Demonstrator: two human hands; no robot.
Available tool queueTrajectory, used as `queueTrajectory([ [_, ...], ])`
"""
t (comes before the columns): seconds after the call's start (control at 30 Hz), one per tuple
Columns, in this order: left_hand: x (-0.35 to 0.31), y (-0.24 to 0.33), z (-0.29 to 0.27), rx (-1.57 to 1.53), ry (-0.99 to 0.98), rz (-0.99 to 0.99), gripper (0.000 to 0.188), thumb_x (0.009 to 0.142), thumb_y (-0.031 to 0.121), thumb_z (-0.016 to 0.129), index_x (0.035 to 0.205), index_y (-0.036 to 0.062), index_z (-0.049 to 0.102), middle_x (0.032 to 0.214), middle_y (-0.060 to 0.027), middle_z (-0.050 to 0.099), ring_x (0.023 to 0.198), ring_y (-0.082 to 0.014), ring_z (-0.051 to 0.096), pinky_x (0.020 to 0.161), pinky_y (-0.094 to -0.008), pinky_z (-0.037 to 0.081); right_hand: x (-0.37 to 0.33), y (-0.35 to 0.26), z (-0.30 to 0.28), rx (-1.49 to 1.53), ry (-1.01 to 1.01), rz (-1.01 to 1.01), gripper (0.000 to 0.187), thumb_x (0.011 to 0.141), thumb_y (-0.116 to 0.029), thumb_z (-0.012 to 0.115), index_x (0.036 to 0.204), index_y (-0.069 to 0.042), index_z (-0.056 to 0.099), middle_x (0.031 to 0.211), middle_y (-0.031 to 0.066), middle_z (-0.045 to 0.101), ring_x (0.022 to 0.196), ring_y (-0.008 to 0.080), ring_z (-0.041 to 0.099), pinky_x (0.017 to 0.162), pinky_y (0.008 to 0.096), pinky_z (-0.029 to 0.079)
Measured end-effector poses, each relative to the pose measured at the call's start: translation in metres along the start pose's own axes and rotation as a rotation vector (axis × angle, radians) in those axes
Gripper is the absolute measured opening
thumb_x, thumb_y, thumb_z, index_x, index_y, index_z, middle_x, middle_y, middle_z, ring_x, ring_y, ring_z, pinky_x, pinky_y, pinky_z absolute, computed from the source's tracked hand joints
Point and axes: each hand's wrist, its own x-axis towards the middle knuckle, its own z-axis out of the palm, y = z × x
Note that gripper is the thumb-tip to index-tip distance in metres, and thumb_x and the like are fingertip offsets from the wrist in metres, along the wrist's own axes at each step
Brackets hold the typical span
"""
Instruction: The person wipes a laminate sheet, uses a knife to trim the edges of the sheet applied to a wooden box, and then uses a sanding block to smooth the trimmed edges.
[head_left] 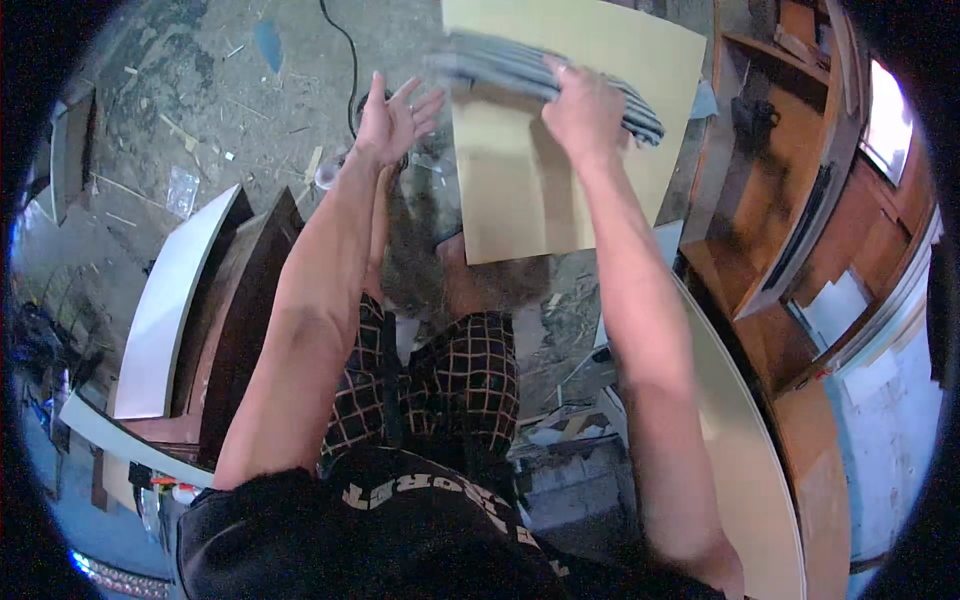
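Note:
A striped grey-and-white cloth, folded into a long strip, lies across the upper part of a pale yellow board. My right hand is closed around the cloth near its right part and presses over the board. The cloth's left end is smeared by motion. Just left of the board's edge, my left hand is held palm up, fingers spread, with nothing in it. What supports the board from below is hidden.
White-faced drawer-like wooden pieces stand at my left. An open wooden cabinet is on the right, with a large pale panel beside me. A black cable and scraps lie on the concrete floor.

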Motion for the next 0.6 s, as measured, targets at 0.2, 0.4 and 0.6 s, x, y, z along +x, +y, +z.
queueTrajectory([
  [0.2,0.016,-0.011,-0.006,-0.031,-0.082,0.03,0.095,0.092,0.077,0.028,0.15,0.0015,0.027,0.138,-0.0212,0.052,0.126,-0.0348,0.051,0.106,-0.0466,0.038,-0.184,0.011,0.115,-0.049,-0.132,-0.028,0.056,0.083,-0.011,0.067,0.135,-0.027,0.058,0.141,0.0085,0.055,0.128,0.0282,0.052,0.105,0.0596,0.034],
  [0.4,0.035,-0.03,0.019,0.315,0.229,-0.058,0.097,0.089,0.078,0.038,0.144,-0.001,0.031,0.129,-0.0184,0.056,0.11,-0.0299,0.056,0.097,-0.0431,0.043,-0.406,0.058,0.209,-0.023,-0.623,0.202,0.019,0.09,-0.021,0.059,0.104,-0.019,0.071,0.112,0.0055,0.068,0.112,0.0287,0.061,0.092,0.0593,0.044],
  [0.6,0.024,-0.045,0.019,1.881,0.581,0.332,0.091,0.091,0.063,0.051,0.15,-0.0013,0.026,0.135,-0.0351,0.05,0.129,-0.0449,0.047,0.111,-0.0465,0.032,-0.598,0.154,0.158,0.282,-0.525,0.693,0.041,0.075,-0.02,0.075,0.116,-0.012,0.069,0.105,0.0182,0.069,0.103,0.0366,0.065,0.086,0.0487,0.053],
])
